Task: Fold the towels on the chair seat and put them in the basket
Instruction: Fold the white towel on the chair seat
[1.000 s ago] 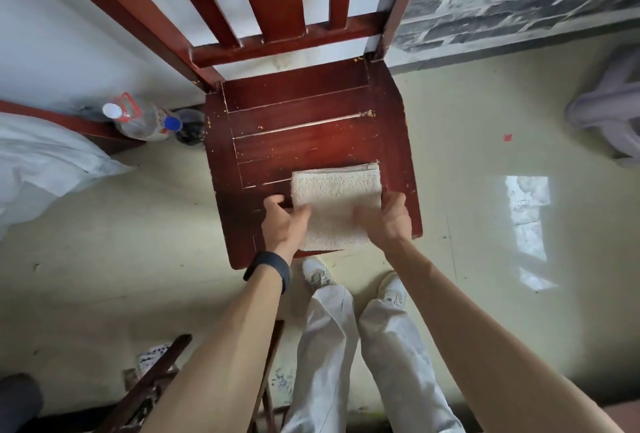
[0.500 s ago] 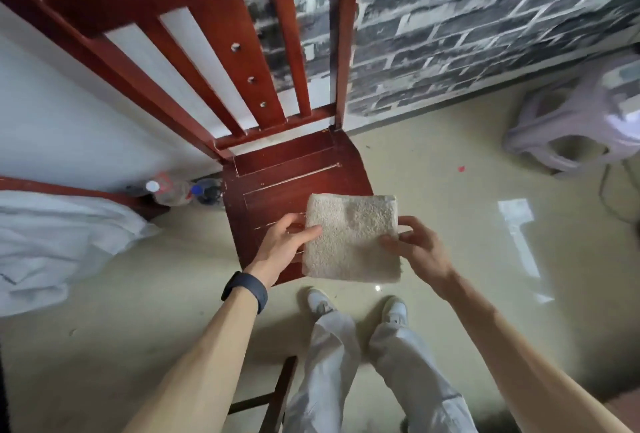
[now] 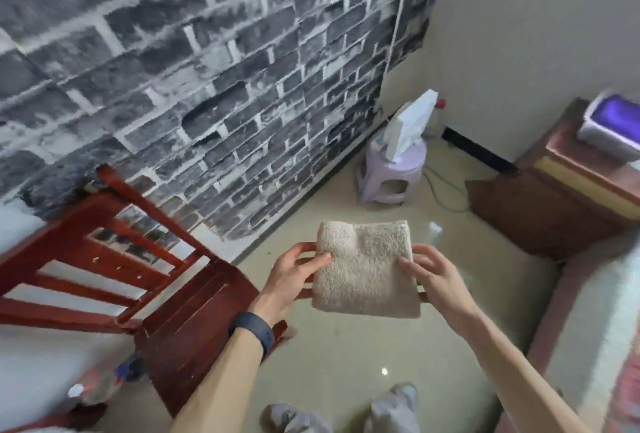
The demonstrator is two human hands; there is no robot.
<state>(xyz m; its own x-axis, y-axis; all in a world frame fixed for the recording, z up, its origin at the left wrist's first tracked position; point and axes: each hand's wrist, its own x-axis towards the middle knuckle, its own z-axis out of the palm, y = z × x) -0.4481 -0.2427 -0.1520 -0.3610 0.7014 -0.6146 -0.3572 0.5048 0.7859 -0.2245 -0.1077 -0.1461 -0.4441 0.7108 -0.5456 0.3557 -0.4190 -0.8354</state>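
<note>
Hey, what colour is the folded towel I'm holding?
Light beige, with a nubbly terry texture; the folded towel shows best in the head view.

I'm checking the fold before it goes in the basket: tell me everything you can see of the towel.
The towel is beige looped terry cloth, folded into a thick, roughly square pad with a shallow crease down its top face. It is held about level in the air over the glossy floor, right of the red wooden chair. The left hand pinches its left edge and the right hand its right edge, thumbs on top. Nothing else touches it.
</note>
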